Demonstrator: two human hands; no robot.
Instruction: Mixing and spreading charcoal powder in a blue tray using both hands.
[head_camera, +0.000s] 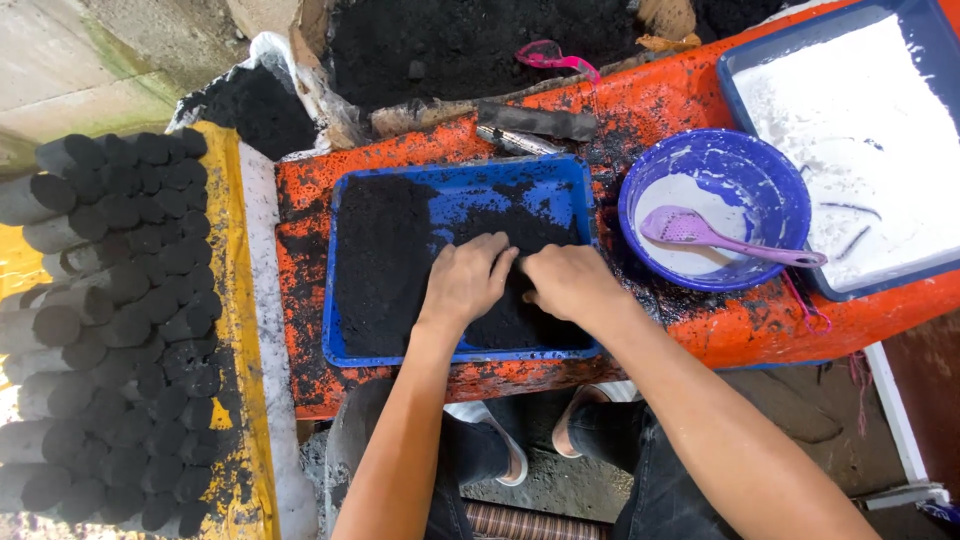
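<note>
A blue rectangular tray (455, 165) rests on an orange, soot-stained table (660, 105). Black powder (385, 250) covers most of the tray, thickest on its left side. My left hand (465, 280) and my right hand (572, 280) lie side by side, palms down, pressing into the black powder at the tray's lower right. The fingers of both hands are curled into the powder, and whether they enclose something is hidden. Both forearms reach in from the bottom of the view.
A blue bowl (740, 160) with white paste and a purple slotted spoon (720, 235) stands right of the tray. A larger blue tray of white powder (870, 140) fills the far right. Stacked black cylinders (120, 320) lie on a yellow surface at left. Loose black powder (470, 45) is heaped behind.
</note>
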